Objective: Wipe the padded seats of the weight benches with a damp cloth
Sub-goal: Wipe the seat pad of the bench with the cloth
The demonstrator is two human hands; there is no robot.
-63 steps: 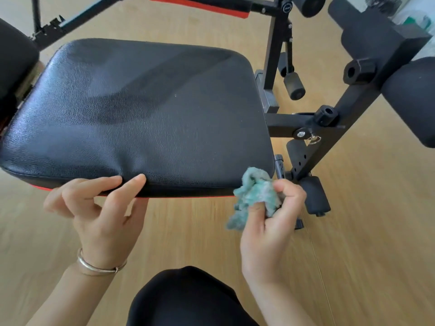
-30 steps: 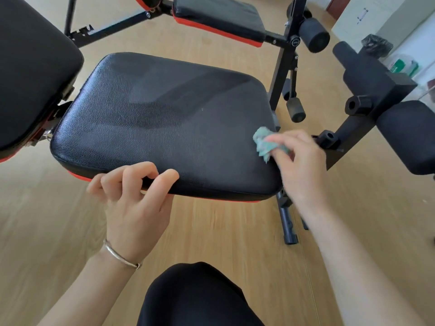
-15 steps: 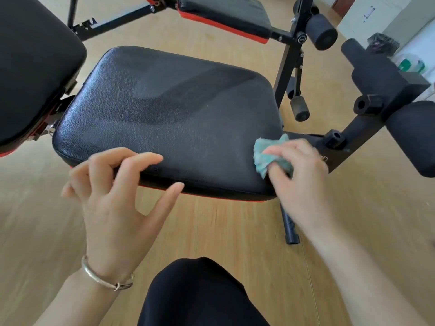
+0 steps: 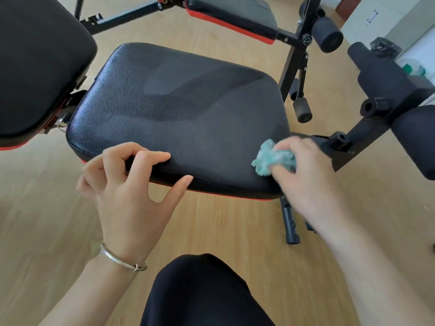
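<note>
In the head view, the right hand (image 4: 308, 175) is pressing the cloth (image 4: 273, 158) onto the seat (image 4: 183, 109) at its near right corner. Two seconds ago it was holding the cloth below the pad's front edge. The wipe is therefore back on the padding, and probably nearing the end of this seat, since darker streaks (damp, by the look of them) are already crossing its middle. The left hand (image 4: 131, 191), which was lifting off half a second ago, is resting on the near edge again. The right hand is lying palm down and slightly blurred, its fingers bunching round the wadded cloth. The left hand is gripping nothing: its fingers are curling loosely, the forefinger is touching the pad's top, and the thumb is spreading toward its side.
</note>
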